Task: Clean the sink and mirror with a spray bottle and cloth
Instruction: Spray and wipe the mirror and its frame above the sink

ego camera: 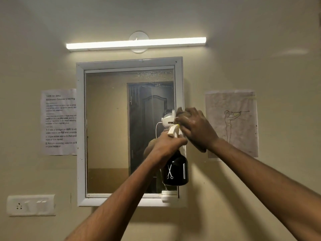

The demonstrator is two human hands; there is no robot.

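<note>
At frame center, the left hand (167, 145) gripped a black spray bottle (175, 169) while the right hand (194, 126) curled around its nozzle; the droplet-speckled mirror (111, 129) seemingly awaited wiping, no cloth or sink visible.

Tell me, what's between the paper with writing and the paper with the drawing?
In the head view, the mirror in its white frame hangs between the written paper and the drawing. The spray bottle and both raised hands are also there, by the mirror's right edge.
</note>
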